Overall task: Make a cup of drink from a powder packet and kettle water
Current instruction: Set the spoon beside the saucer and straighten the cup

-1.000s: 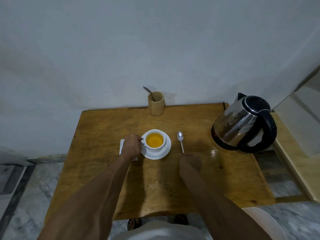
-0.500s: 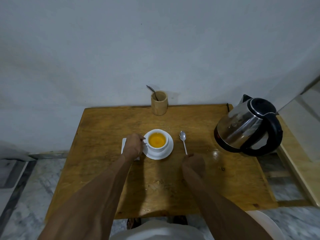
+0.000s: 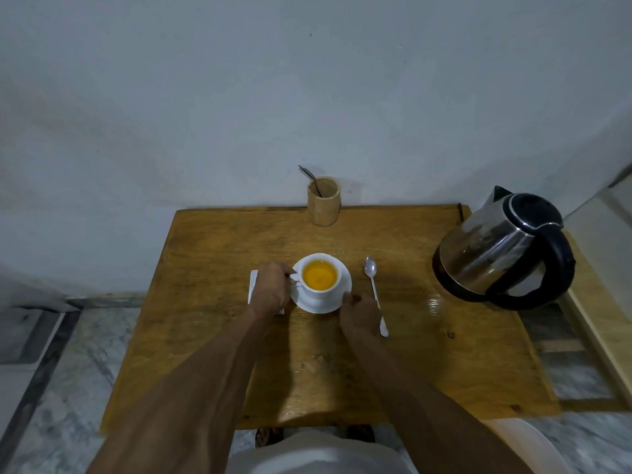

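A white cup (image 3: 320, 291) full of orange drink stands on a white saucer (image 3: 314, 304) in the middle of the wooden table (image 3: 212, 268). My left hand (image 3: 270, 290) pinches the cup's handle on its left side and partly covers a white packet (image 3: 253, 285) lying flat beneath it. My right hand (image 3: 359, 314) rests at the saucer's right front rim, fingers curled, touching it. A metal spoon (image 3: 374, 292) lies on the table just right of the saucer. The steel kettle (image 3: 499, 254) with a black handle stands at the table's right edge.
A wooden holder (image 3: 324, 201) with a spoon in it stands at the back edge against the grey wall. A pale shelf (image 3: 602, 330) sits to the right of the table. Marble floor surrounds the table.
My right hand has moved left from the spoon's handle end to the saucer's rim. My left hand has stayed at the cup's handle.
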